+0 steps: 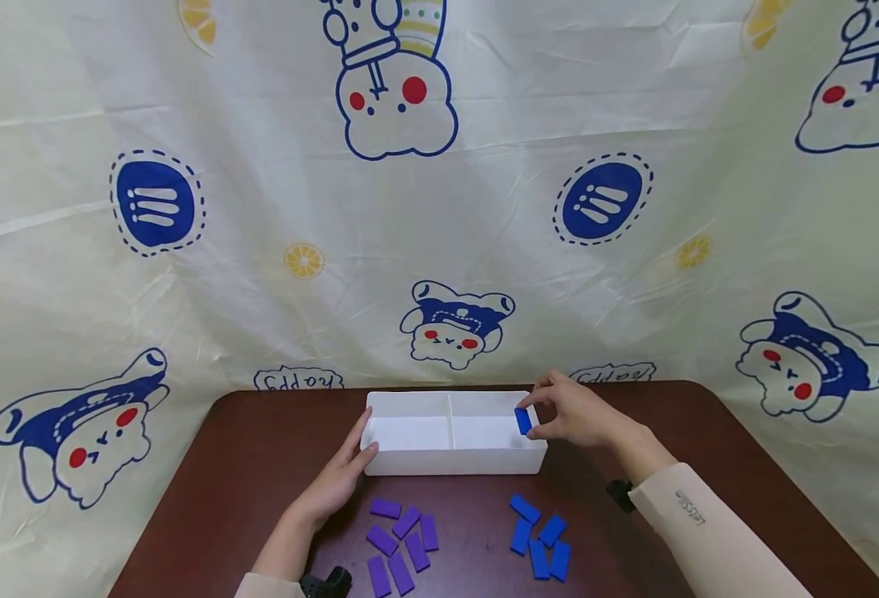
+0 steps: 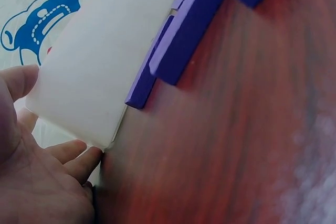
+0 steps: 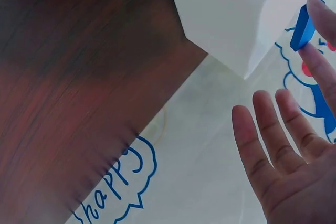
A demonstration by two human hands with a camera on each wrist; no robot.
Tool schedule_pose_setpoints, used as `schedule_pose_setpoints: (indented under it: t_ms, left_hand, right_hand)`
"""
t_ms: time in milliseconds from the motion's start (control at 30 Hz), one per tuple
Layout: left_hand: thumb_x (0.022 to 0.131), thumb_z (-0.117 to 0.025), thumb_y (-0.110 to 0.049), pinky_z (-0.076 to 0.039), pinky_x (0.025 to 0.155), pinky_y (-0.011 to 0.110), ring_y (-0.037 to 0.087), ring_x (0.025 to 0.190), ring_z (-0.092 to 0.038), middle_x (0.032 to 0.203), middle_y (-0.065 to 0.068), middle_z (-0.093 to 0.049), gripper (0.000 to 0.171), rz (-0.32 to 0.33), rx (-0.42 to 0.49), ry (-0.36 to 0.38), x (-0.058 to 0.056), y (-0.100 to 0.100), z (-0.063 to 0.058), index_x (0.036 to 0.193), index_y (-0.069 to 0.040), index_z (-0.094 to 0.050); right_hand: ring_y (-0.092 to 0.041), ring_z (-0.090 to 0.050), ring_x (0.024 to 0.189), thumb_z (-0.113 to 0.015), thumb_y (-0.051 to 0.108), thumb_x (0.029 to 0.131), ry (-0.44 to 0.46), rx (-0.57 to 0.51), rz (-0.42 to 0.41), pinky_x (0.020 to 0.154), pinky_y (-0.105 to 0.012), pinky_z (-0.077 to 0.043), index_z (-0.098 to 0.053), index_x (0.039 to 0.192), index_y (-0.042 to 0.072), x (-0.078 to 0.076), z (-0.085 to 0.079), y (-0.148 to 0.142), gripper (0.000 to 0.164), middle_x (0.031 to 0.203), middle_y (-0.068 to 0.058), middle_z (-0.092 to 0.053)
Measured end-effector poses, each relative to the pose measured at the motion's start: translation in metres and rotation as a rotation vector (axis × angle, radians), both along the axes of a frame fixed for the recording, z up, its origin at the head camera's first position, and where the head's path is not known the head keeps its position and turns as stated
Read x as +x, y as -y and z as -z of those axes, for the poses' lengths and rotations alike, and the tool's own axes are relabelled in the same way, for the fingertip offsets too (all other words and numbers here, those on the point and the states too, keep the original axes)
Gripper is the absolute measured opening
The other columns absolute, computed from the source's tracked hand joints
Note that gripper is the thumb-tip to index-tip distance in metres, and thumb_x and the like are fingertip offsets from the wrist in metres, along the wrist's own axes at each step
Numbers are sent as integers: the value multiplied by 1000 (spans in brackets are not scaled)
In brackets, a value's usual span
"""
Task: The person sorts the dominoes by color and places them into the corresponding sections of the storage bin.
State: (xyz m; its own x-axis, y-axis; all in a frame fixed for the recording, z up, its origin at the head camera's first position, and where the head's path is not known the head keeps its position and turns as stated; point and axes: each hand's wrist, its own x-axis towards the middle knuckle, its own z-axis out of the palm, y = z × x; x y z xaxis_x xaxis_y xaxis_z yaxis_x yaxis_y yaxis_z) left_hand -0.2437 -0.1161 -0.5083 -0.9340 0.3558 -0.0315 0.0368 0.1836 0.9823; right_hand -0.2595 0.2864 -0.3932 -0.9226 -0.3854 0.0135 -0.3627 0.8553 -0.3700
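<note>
A white two-compartment box (image 1: 453, 462) stands near the table's far edge. My left hand (image 1: 332, 485) rests against its left end, thumb at the near left corner and fingers fairly straight along the end wall. In the left wrist view the fingers (image 2: 79, 161) touch the box's lower corner. My right hand (image 1: 576, 414) pinches a blue block (image 1: 523, 421) between thumb and index finger over the right end of the right compartment. The right wrist view shows this blue block (image 3: 302, 29) tilted, with the other fingers spread below it.
Several purple blocks (image 1: 382, 540) lie loose on the brown table (image 1: 252, 465) in front of the box's left half. Several blue blocks (image 1: 539, 559) lie in front of the right half. A patterned white cloth (image 1: 484, 199) hangs behind the table.
</note>
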Motion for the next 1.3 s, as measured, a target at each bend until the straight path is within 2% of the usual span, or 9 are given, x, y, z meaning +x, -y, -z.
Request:
schedule_pose_setpoints:
  t_ms: [100, 233, 400, 533, 633, 867, 1300]
  left_hand:
    - [110, -47, -42, -3, 125, 67, 36, 161, 5, 176, 8, 0, 67, 0, 9, 0, 0, -1, -1, 167, -39, -11]
    - [111, -46, -40, -2, 125, 67, 36, 161, 6, 176, 8, 1, 66, -3, 16, 8, 2, 0, 0, 167, -39, -11]
    - [110, -47, -42, -4, 125, 67, 35, 161, 6, 176, 6, 1, 65, 0, 14, 8, 3, 0, -1, 165, -42, -11]
    - [109, -47, -45, -5, 126, 66, 33, 162, 5, 176, 4, 1, 66, 11, 13, 2, 1, 0, -3, 165, -45, -11]
    - [109, -47, -45, -7, 126, 65, 31, 162, 5, 176, 3, 1, 66, 15, 12, 0, -2, -1, -4, 165, -45, -11]
    - [110, -48, -42, -7, 127, 62, 30, 162, 4, 176, 4, 0, 67, 15, 14, -2, -4, 0, -5, 165, -44, -11]
    - [110, -47, -42, -7, 128, 61, 30, 162, 3, 176, 4, -1, 66, 10, 9, 12, -4, 3, 0, 165, -44, -12]
  right_hand:
    - [-35, -56, 120, -87, 31, 84, 11, 13, 26, 100, -55, -52, -78, 119, 21, -8, 3, 2, 37, 136, -15, -55]
    - [-37, -55, 126, -87, 30, 85, 16, 54, 36, 107, -57, -48, -78, 119, 18, -17, 8, 9, 38, 139, -17, -58]
    - [-35, -57, 121, -87, 28, 84, 28, 88, 38, 105, -55, -49, -78, 118, 15, -26, 15, 14, 37, 138, -17, -59]
    - [-37, -58, 124, -87, 29, 84, 46, 114, 58, 107, -56, -49, -78, 117, 16, -31, 20, 17, 36, 141, -18, -58]
    - [-37, -58, 124, -88, 28, 83, 51, 142, 67, 108, -56, -49, -78, 117, 16, -34, 24, 18, 37, 140, -18, -58]
    - [-30, -60, 113, -88, 27, 83, 66, 195, 79, 104, -54, -51, -77, 116, 16, -40, 31, 22, 36, 134, -14, -59]
    - [-29, -59, 109, -88, 26, 82, 120, 295, 70, 104, -53, -51, -77, 117, 15, -52, 40, 30, 38, 133, -16, -58]
